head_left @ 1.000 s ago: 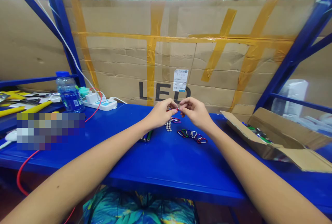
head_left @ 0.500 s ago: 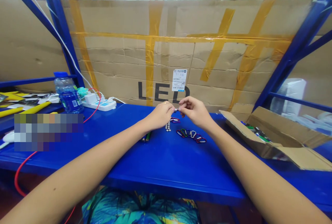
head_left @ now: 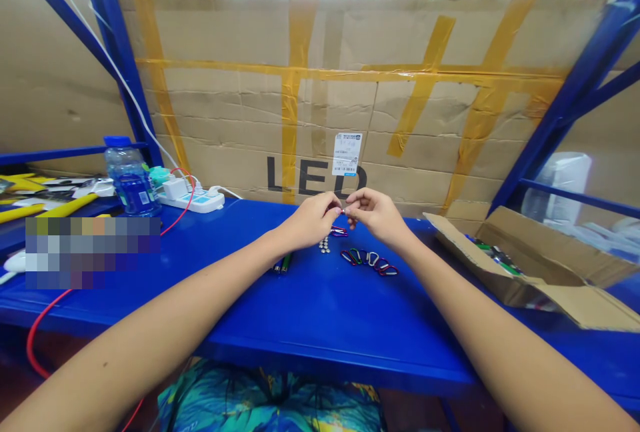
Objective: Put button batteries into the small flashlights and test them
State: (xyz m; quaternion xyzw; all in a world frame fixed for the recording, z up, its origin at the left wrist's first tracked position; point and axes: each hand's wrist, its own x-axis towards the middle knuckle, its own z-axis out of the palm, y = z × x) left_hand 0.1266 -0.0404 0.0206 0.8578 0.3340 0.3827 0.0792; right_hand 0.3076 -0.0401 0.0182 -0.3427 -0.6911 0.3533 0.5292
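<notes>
Both hands meet over the blue shelf (head_left: 320, 312), fingertips pinched together. My left hand (head_left: 311, 220) and my right hand (head_left: 375, 213) grip the two ends of a small red object with a silvery tip (head_left: 343, 209), too small to name. Just below them lies a purple carabiner (head_left: 339, 231). A cluster of small silver button cells (head_left: 325, 244) sits under my left hand. A row of coloured carabiners (head_left: 369, 261) lies under my right wrist. Dark pen-like sticks (head_left: 283, 263) rest beside my left wrist.
An open cardboard box (head_left: 530, 265) with small items stands at the right. At the back left are a water bottle (head_left: 128, 179), a white power strip (head_left: 193, 200) and a red cable (head_left: 45, 312). A taped cardboard wall marked LED (head_left: 320, 99) closes the back.
The hands stay pinched together on the small object, shifting only slightly; the view has barely drifted.
</notes>
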